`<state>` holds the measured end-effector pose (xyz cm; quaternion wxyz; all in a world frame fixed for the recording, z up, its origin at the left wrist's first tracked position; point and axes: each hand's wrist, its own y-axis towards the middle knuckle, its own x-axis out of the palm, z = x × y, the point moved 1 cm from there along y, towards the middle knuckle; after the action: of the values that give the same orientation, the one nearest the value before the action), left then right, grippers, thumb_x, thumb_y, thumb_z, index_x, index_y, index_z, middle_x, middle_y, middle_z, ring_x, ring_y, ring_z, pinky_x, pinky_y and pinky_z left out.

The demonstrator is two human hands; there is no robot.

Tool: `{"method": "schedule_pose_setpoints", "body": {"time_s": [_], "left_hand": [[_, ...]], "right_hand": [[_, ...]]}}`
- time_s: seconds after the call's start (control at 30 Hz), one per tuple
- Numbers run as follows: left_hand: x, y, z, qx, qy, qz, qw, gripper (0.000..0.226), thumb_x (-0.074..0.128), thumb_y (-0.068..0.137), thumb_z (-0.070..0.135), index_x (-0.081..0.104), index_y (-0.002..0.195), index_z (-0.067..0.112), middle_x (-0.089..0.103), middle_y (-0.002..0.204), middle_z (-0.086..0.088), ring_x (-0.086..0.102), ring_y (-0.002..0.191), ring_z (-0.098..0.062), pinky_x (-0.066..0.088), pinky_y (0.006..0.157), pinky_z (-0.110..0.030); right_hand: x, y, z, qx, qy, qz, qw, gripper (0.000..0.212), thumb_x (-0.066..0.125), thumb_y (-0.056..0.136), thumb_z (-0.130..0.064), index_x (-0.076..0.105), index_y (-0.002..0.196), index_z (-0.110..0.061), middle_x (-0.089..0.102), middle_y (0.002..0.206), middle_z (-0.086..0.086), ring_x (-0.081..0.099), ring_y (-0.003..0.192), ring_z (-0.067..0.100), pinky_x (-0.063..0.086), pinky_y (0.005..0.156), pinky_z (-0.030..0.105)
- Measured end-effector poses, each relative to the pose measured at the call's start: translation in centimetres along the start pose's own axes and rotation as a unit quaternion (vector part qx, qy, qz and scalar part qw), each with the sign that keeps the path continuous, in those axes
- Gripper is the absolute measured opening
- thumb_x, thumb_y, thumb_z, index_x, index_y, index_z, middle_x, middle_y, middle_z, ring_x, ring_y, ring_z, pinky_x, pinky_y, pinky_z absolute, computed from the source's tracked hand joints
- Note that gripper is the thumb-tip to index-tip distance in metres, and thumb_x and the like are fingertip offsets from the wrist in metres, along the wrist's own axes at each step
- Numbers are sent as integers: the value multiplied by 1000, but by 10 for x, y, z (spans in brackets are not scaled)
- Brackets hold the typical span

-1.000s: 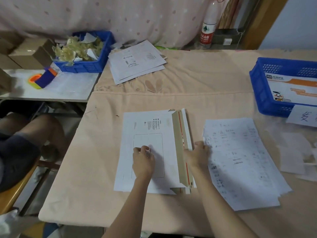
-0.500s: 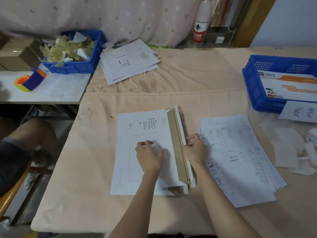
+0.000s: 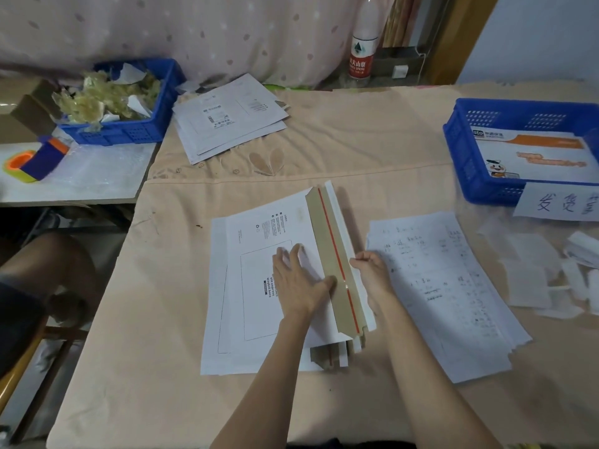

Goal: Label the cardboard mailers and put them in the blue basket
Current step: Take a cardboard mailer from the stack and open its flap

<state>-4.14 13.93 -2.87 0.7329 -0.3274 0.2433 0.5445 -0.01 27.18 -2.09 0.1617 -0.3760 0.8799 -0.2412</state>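
On the table, white cardboard mailer (image 3: pixel 259 254), brown red-striped flap raised.

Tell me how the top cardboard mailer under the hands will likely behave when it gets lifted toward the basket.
The top cardboard mailer lies flat with crisp edges, so it probably stays fairly stiff. It looks thin, so likely light. Its brown flap stands open and may swing. It rests on similar smooth mailers, so it could slide as the left hand presses it.
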Motion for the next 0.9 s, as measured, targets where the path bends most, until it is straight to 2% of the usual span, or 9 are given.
{"method": "schedule_pose_setpoints", "body": {"time_s": [0.07,0.17,0.37,0.47,0.57,0.63,0.73,0.8,0.9], "left_hand": [[-2,-1,3,17,4,4,1000,87,67,61,51,34,137,24,21,147,-6,27,135,-27,28,111,-42],[-1,-4,8,60,12,26,998,71,67,59,38,43,124,23,30,140,-5,37,126,-29,34,100,-41],[9,-5,15,145,3,11,989,49,57,68,6,47,113,24,24,147,-3,43,122,-29,50,87,-43],[9,-3,20,173,29,34,984,37,54,73,0,57,107,14,31,147,-12,45,122,-35,49,89,-47],[14,-2,24,193,105,75,973,28,56,70,-7,54,95,6,44,137,-20,48,119,-42,41,96,-58],[17,2,24,147,165,88,971,42,59,67,-9,52,106,4,45,136,-19,46,123,-42,37,101,-61],[20,9,30,89,185,59,977,63,53,79,-3,34,138,4,25,152,-16,20,142,-39,18,112,-60],[22,13,34,79,176,45,980,63,46,84,0,25,143,8,15,157,-12,8,146,-36,10,114,-59],[24,14,34,73,142,49,986,54,38,88,1,30,140,13,20,155,-8,14,144,-32,14,112,-57]], "right_hand": [[1,-1,-1,-2,7,6,1000,12,55,90,0,49,97,-7,52,104,6,47,99,18,37,69,20],[2,-1,0,2,10,16,1000,11,56,90,0,50,96,-7,52,100,4,47,96,17,36,76,24],[8,-2,5,-13,6,41,999,15,57,88,0,49,86,-13,53,87,-2,50,82,11,36,64,17],[10,-3,7,-24,-3,55,998,14,55,87,0,48,88,-12,52,84,-3,49,75,7,37,62,18],[12,-3,6,-42,-23,71,996,13,54,87,2,50,93,-8,52,82,-5,50,74,6,37,61,16],[14,-3,4,-55,-47,67,995,13,53,86,2,51,95,-7,52,81,-6,50,72,4,37,60,15],[14,-2,2,-62,-61,63,994,13,52,87,1,51,95,-8,53,80,-6,51,71,6,39,60,17],[14,-1,0,-63,-63,66,994,13,52,87,0,50,96,-9,53,80,-6,51,72,9,39,61,18],[12,1,-3,-68,-69,73,993,12,52,88,0,50,96,-10,52,79,-7,51,70,7,37,59,17]]}}
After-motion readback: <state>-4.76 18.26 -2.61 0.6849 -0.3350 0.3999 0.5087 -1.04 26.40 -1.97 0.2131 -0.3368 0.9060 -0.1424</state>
